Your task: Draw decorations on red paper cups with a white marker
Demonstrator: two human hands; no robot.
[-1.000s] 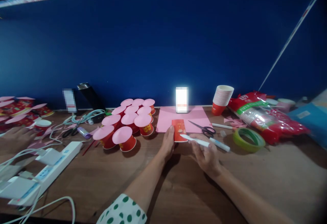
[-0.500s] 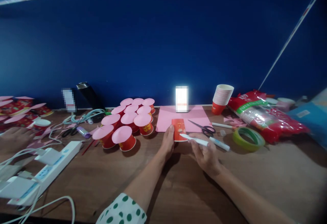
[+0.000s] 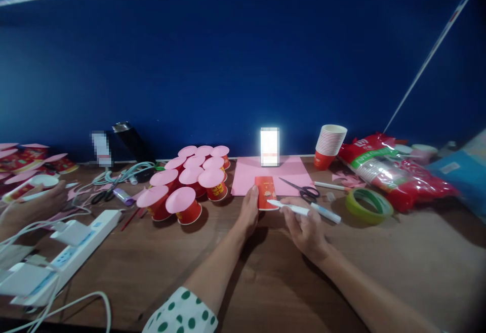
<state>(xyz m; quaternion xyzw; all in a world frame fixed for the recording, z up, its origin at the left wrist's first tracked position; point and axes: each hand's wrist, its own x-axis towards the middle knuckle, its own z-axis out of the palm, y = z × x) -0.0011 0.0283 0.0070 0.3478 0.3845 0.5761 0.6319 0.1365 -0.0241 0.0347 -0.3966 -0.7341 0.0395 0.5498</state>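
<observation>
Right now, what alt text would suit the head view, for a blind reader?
The left hand holds an inverted red cup; the right hand holds a white pen at its side. Pink-topped red cups stand left, scissors and a tape roll right.

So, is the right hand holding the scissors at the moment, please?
No, the right hand holds a white pen, while the scissors lie beyond it.

Honestly can't read any text here lol, the white print on the red bag (image 3: pixel 374 158) at right and yellow markings on the red cup (image 3: pixel 267 194) are too blurry.
</observation>
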